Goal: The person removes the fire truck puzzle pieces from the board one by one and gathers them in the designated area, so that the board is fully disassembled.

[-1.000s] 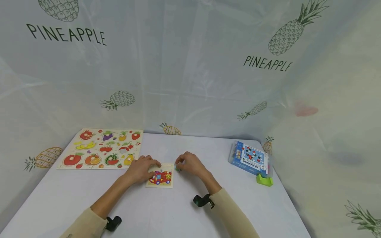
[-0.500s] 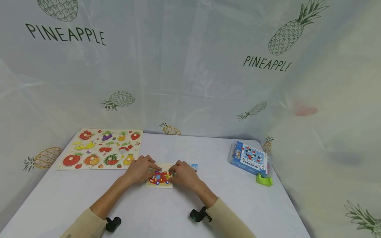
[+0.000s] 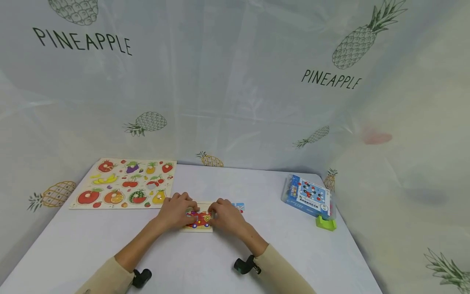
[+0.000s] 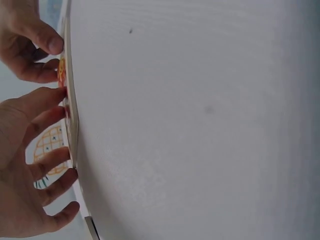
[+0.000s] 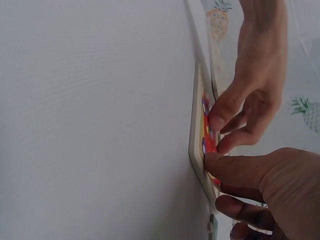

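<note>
A small wooden jigsaw puzzle [image 3: 201,220] with a red fire-truck picture lies on the white table. My left hand [image 3: 177,210] reaches over its left side. Its thumb and index finger pinch at the picture's front part, and the other fingers spread toward the far edge in the left wrist view. At the right edge, my right hand [image 3: 228,216] holds the puzzle with thumb and index finger at the truck's rear. In the right wrist view the right thumb [image 5: 235,167] lies on the puzzle's face [image 5: 209,142]. The fingers hide parts of the picture.
A large fruit-picture board [image 3: 123,185] lies at the back left. A blue printed box [image 3: 308,196] with a light green piece [image 3: 326,223] beside it stands at the back right. A blue printed piece [image 3: 239,206] lies partly behind my right hand. A pineapple-print curtain [image 3: 235,81] hangs behind.
My right hand has moved left from a small piece beside the puzzle onto the puzzle's right edge, uncovering the blue piece. My left thumb and fingers have shifted slightly right over the truck.
</note>
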Demonstrator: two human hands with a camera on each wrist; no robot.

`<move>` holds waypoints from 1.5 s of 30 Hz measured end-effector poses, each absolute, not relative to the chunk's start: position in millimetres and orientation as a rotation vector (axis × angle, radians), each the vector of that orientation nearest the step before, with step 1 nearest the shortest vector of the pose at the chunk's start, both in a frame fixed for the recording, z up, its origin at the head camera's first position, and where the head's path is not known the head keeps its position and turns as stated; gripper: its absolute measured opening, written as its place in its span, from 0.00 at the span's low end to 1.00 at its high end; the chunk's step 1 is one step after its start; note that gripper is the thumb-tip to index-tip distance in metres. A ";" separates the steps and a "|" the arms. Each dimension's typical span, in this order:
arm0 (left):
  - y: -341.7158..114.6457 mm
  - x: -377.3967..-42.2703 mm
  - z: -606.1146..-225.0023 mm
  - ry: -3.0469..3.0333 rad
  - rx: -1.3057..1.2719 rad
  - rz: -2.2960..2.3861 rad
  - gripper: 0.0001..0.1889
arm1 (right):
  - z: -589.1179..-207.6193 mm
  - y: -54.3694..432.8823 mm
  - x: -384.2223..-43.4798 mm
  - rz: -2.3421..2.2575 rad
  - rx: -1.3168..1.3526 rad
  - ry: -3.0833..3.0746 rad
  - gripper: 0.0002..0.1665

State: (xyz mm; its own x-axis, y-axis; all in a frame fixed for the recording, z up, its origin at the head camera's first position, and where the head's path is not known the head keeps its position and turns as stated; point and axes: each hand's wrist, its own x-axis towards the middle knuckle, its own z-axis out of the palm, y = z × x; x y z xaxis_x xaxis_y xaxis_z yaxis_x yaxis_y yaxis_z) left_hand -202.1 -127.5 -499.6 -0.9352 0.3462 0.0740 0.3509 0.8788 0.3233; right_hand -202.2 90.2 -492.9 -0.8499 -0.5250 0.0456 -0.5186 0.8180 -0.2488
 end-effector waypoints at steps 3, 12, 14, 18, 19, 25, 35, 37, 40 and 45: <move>-126.6 -203.2 -499.1 -3.045 -0.552 -0.511 0.10 | -492.6 90.3 -202.9 -0.412 -0.853 2.967 0.19; -126.7 -206.4 -498.6 -3.058 -0.576 -0.510 0.10 | -490.1 90.8 -209.3 -0.654 -0.782 2.906 0.08; -126.7 -206.7 -498.6 -3.063 -0.573 -0.515 0.10 | -490.3 91.1 -211.0 -0.732 -0.773 2.872 0.06; -126.9 -207.2 -499.2 -3.065 -0.567 -0.522 0.10 | -491.6 92.7 -213.6 -0.865 -0.748 2.791 0.03; -127.0 -207.1 -499.3 -3.064 -0.567 -0.521 0.09 | -491.5 93.4 -213.4 -0.886 -0.737 2.775 0.03; -127.2 -204.9 -497.8 -3.058 -0.572 -0.543 0.10 | -488.4 95.6 -211.4 -0.959 -0.705 2.719 0.03; -127.4 -203.8 -497.6 -3.067 -0.569 -0.543 0.11 | -490.5 99.2 -210.3 -0.975 -0.681 2.717 0.03; -127.7 -204.0 -498.2 -3.069 -0.565 -0.539 0.11 | -490.3 99.8 -210.3 -0.971 -0.676 2.721 0.03; -127.8 -203.8 -498.2 -3.073 -0.561 -0.536 0.11 | -490.0 100.5 -210.5 -0.977 -0.669 2.709 0.03; -127.7 -203.3 -497.6 -3.070 -0.562 -0.541 0.10 | -487.7 103.9 -211.3 -1.037 -0.656 2.659 0.04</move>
State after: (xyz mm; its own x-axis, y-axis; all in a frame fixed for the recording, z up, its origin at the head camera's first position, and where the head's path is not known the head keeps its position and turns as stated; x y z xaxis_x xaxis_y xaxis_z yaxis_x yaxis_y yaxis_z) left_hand -203.3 -127.7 -497.6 -0.9368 0.3480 0.0352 0.3391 0.8788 0.3358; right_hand -211.3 103.9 -487.7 -0.8782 -0.4770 -0.0354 -0.3270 0.6526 -0.6835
